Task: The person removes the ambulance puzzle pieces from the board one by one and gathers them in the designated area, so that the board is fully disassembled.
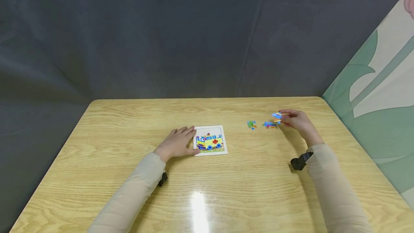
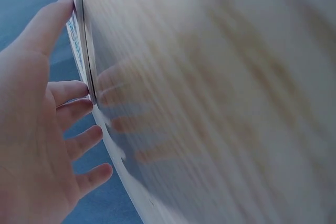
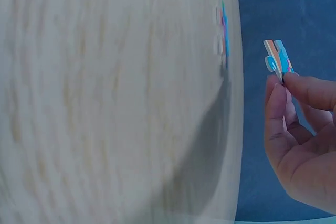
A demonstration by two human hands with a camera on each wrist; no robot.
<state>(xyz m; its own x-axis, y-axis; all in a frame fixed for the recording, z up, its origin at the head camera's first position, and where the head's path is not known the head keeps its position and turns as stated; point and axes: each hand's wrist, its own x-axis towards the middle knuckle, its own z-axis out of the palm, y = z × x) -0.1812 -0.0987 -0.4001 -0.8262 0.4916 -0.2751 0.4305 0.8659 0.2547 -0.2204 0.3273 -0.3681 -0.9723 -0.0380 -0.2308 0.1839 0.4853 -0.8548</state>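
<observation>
A white-bordered jigsaw puzzle board [image 1: 210, 126] lies on the table, part filled with a yellow ambulance picture [image 1: 211, 141]. My left hand [image 1: 178, 142] rests at the board's left edge, fingers spread and fairly straight, thumb touching the lower left corner; the left wrist view shows the thumb [image 2: 50, 19] against the edge. To the right, my right hand [image 1: 297, 121] pinches jigsaw pieces [image 1: 277, 117] between thumb and fingertips, held above the table. In the right wrist view the held jigsaw pieces [image 3: 278, 59] look like two, blue and orange, fanned apart.
Loose blue-orange jigsaw pieces [image 1: 269, 124] lie just under my right hand, and a green-and-blue piece [image 1: 251, 124] lies left of them. The wooden table [image 1: 245, 182] meets a dark curtain [image 1: 194, 46] behind and a leaf-patterned wall [image 1: 385, 118] at right.
</observation>
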